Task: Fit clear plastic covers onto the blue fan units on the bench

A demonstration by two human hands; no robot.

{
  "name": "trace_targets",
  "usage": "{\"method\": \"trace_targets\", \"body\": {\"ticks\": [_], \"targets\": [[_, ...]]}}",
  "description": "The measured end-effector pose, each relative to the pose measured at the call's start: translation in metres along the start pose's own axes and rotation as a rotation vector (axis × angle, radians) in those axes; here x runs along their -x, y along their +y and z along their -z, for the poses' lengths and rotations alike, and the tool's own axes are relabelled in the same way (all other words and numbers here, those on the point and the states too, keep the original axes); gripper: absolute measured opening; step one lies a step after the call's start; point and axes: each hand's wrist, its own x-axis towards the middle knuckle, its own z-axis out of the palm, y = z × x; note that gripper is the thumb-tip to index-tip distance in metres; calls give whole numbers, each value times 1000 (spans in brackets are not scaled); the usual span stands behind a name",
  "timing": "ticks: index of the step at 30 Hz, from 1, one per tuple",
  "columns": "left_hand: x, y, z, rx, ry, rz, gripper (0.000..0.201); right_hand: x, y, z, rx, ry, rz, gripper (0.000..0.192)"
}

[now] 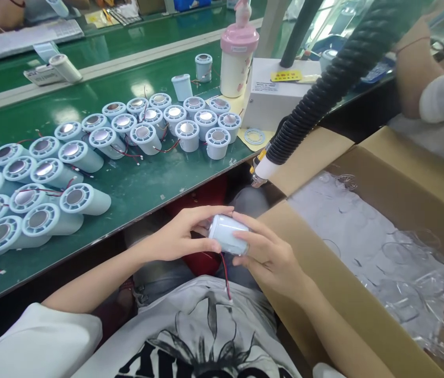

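Note:
Above my lap, both hands hold one light-blue plastic cylinder [228,234], tilted on its side, with a red-and-black wire and small white plug hanging from it. My left hand [188,233] grips its left end between thumb and fingers. Around the right end curl the fingers of my right hand [267,249]; a clear rim seems to show there, but I cannot make out its kind. On the green bench, to the left, stand several like cylinders [74,197] with round metallic discs in their tops and thin wires.
A black corrugated hose [324,89] with a white nozzle hangs ahead of my right hand. An open cardboard box [312,273] with clear plastic pieces stands at the right. A pink-lidded bottle [239,58] and a white box-shaped device [261,100] sit on the bench [139,194]. Another person's arm [419,68] is at upper right.

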Motion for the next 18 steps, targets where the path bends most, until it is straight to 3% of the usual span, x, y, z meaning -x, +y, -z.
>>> {"method": "trace_targets", "body": {"ticks": [5,10,13,16,18], "targets": [[6,3,3,56,-104,14,73,2,-7,-3,-406,46,-306,42],[8,-2,0,280,-103,153,73,0,-8,0,-157,63,-247,46],[9,-9,-2,369,-109,211,76,-1,-9,-6,-203,57,-302,45],[13,-12,1,374,-98,277,67,-4,-11,-13,-266,26,-370,46],[11,-14,11,292,-79,320,55,-6,-6,-4,-101,-37,-371,44]]}}
